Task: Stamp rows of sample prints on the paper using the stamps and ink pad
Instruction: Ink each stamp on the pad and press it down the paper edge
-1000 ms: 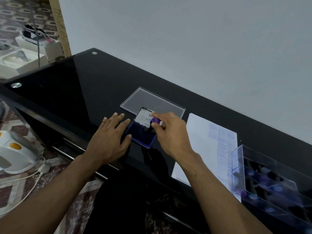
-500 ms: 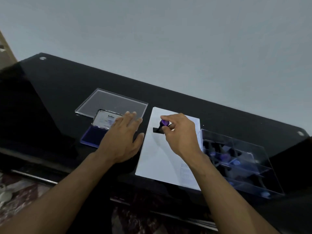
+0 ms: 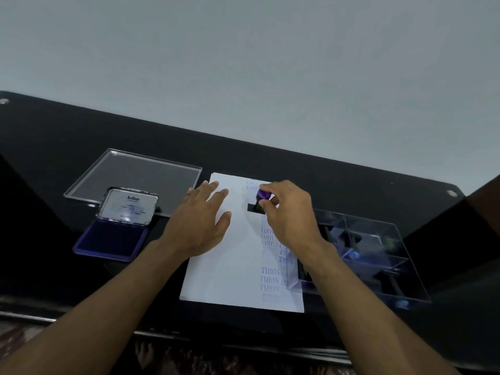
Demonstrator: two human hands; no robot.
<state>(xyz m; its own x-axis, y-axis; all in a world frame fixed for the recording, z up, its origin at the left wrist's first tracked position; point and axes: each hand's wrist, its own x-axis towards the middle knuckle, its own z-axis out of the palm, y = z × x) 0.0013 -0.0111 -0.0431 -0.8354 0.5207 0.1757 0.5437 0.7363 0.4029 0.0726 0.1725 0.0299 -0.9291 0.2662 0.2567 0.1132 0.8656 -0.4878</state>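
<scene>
- The right hand (image 3: 290, 212) has carried the stamp (image 3: 260, 200) off the ink pad (image 3: 111, 239) and across to the paper (image 3: 235, 266); half a second ago it was over the sheet's near-left part, and now it sits at the far end of the column of "SAMPLE" prints (image 3: 270, 236).
- The left hand (image 3: 201, 223) has left the ink pad's edge and now lies on the paper's left half, fingers spread flat, apparently pinning the sheet.
- Judged from this, inking is done and the next print is about to land, or is landing, in the gap near the top of the column; whether the stamp's black base already touches the paper cannot be told.
- Right grip: thumb and fingertips are clamped round the purple knob, pinching it from above.
- Left grip: apart, holding nothing, only pressing.
- The ink pad lies open on the tabletop (image 3: 54, 158) left of the paper, well apart from the stamp; a clear tray (image 3: 392, 266) of spare stamps stands to the right.
</scene>
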